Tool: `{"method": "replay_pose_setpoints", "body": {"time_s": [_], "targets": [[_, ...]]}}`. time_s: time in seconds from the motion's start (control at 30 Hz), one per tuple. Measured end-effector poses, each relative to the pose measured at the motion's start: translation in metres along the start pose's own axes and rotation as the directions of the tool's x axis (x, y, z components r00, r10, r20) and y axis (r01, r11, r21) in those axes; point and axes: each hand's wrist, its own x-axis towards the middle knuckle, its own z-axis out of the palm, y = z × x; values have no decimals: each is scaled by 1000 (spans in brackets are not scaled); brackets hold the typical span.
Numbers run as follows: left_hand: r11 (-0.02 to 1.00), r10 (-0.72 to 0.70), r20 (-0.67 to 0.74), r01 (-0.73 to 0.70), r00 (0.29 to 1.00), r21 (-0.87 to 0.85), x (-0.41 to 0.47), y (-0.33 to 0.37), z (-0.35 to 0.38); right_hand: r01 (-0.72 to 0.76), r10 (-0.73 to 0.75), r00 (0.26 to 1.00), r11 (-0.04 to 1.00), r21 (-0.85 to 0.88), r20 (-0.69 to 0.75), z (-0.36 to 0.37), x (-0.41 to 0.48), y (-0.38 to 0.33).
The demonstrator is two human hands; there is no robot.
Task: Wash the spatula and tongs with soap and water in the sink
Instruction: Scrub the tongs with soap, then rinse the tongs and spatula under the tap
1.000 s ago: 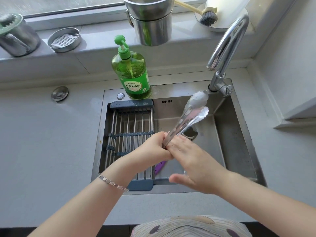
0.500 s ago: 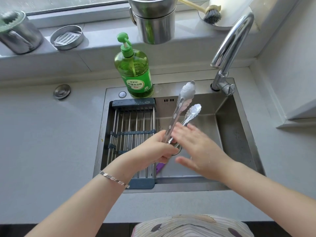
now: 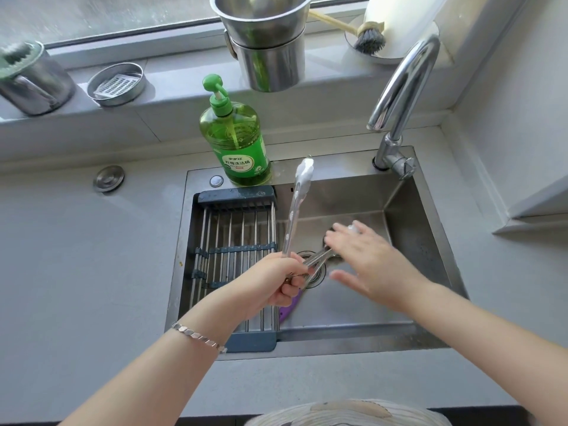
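Observation:
My left hand [image 3: 278, 282] grips the hinge end of the steel tongs [image 3: 295, 216] over the steel sink [image 3: 415, 241]. The tongs are spread wide. One arm points up toward the soap bottle, its tip white with foam. The other arm runs right, under my right hand [image 3: 368, 259], whose straight fingers lie flat along it. A purple piece [image 3: 290, 305], perhaps the spatula, shows below my left hand in the basin; most of it is hidden.
A green dish soap bottle [image 3: 235, 139] stands on the sink's back rim. A drain rack [image 3: 233, 256] spans the sink's left part. The tap [image 3: 399, 96] arches at the back right, no water visible. Steel pots [image 3: 267, 47], a brush [image 3: 367, 33] and a soap dish [image 3: 116, 84] sit on the sill.
The tongs have spread apart; the upper arm swung left toward the soap bottle. My right hand slid out along the lower arm, to the right and deeper over the basin.

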Motion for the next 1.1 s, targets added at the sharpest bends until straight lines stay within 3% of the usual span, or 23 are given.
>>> {"method": "replay_pose_setpoints", "body": {"time_s": [0.1, 0.23, 0.4, 0.5, 0.6, 0.7, 0.9, 1.1], "targets": [[990, -11, -148, 32, 989, 139, 12, 6, 2, -250, 247, 968, 953, 171, 42, 6, -12, 34], [918, 92, -370, 65, 924, 390, 40, 15, 3, -562, 537, 822, 716, 415, 189, 1, -25, 72], [884, 135, -452, 99, 882, 457, 62, 41, 21, -673, 661, 708, 524, 522, 249, -16, -6, 116], [902, 214, -420, -13, 882, 433, 72, 59, 32, -684, 748, 596, 282, 673, 291, -30, 25, 137], [917, 278, -397, -119, 875, 382, 82, 73, 39, -697, 811, 428, 14, 717, 400, -41, 56, 157], [900, 340, -365, -188, 867, 393, 92, 83, 43, -708, 784, 348, -139, 692, 514, -40, 75, 174], [910, 362, -416, -219, 834, 352, 112, 97, 45, -743, 781, 296, -173, 647, 549, -24, 84, 183], [909, 380, -369, -268, 848, 319, 115, 98, 54, -747, 810, 273, -162, 645, 520, -15, 82, 186]]}}
